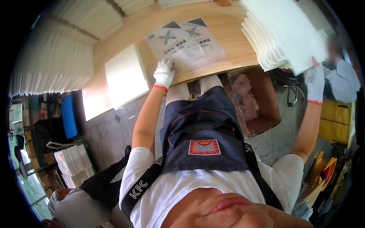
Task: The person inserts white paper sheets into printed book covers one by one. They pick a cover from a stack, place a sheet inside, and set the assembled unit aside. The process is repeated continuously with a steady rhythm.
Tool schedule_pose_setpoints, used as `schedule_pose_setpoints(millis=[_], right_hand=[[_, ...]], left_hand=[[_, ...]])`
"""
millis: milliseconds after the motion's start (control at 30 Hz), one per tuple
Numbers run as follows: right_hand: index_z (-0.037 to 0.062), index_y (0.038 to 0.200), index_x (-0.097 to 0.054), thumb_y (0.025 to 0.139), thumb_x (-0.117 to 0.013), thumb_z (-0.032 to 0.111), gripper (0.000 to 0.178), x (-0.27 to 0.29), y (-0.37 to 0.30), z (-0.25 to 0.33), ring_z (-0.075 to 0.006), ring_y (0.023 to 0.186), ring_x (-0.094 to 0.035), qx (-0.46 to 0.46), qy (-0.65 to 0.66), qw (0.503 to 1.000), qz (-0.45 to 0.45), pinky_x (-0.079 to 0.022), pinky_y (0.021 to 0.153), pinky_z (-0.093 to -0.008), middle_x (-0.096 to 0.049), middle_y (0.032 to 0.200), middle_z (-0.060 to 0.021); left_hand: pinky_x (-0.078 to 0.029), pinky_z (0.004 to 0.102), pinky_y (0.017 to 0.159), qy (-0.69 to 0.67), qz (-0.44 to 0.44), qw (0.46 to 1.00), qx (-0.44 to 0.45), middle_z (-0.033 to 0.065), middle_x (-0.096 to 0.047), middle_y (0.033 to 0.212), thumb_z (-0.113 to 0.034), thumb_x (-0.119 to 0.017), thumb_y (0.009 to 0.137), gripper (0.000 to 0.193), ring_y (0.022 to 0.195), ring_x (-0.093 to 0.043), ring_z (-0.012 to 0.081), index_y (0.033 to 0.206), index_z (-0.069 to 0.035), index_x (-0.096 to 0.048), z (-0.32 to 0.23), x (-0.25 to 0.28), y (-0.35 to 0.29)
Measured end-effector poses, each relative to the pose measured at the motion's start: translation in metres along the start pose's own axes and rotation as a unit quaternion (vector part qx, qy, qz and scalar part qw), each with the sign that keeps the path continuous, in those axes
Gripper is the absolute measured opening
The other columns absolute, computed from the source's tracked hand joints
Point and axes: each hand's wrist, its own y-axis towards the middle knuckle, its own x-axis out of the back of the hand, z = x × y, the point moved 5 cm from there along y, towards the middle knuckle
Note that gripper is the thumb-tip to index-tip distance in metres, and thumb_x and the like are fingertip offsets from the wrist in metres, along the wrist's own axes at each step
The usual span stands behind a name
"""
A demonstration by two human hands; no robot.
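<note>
My left hand (pixel 164 74), in a white glove with a red cuff, is at the table's near edge. Its fingers are curled at the near left edge of a translucent printed plastic bag (pixel 171 41); the fingertips are hidden. A second plastic bag (pixel 205 40) lies partly under the first. On the right, my gloved right hand (pixel 315 78) grips the near corner of a large white paper sheet (pixel 292 30), thumb on top. That sheet slants over a fanned stack of white paper (pixel 262 41). Left of my left hand is a flat white stack (pixel 125 76).
Tall paper stacks (pixel 53 57) line the wooden table's (pixel 224 19) left side. Below its near edge stands an open cardboard box (pixel 268 102) with crumpled plastic. One person (pixel 344 78) is at the far right, another (pixel 81 207) at lower left. Bundled paper (pixel 74 161) stands behind left.
</note>
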Motion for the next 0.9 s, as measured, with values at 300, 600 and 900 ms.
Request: schedule_pose_setpoints(millis=[300, 600, 900], right_hand=[[-0.0036, 0.114, -0.048, 0.08, -0.056, 0.008, 0.038, -0.063, -0.11, -0.233, -0.0156, 0.075, -0.063, -0.4, 0.067, 0.842, 0.355, -0.053, 0.059, -0.0242, -0.061, 0.097, -0.0113], [0.0021, 0.114, -0.049, 0.085, -0.052, 0.007, 0.029, -0.079, -0.146, -0.29, -0.0207, 0.091, -0.06, -0.397, 0.214, 0.884, 0.121, -0.053, 0.074, -0.032, -0.058, 0.107, -0.0112], [0.0053, 0.112, -0.052, 0.088, -0.049, 0.005, 0.024, -0.106, -0.175, -0.274, -0.0156, 0.081, -0.061, -0.313, 0.191, 0.926, 0.089, -0.051, 0.06, -0.0252, -0.06, 0.099, -0.0075]], left_hand=[[-0.046, 0.0405, 0.08, -0.091, -0.02, 0.995, 0.038, 0.0104, -0.057, 0.093, -0.006, -0.058, 0.065, 0.029, 0.096, -0.052, 0.0303, 0.093, -0.013, -0.059, 0.014, 0.001, -0.005], [-0.045, 0.0344, 0.065, -0.201, -0.107, 0.974, 0.006, 0.011, -0.054, 0.079, 0.002, -0.052, 0.074, 0.019, 0.071, -0.055, 0.0274, 0.088, -0.009, -0.06, 0.005, 0.022, -0.007], [-0.046, 0.0353, 0.062, -0.164, -0.089, 0.982, -0.03, 0.008, -0.054, 0.078, 0.007, -0.048, 0.066, 0.038, 0.068, -0.056, 0.0245, 0.095, -0.013, -0.06, -0.015, 0.033, -0.016]])
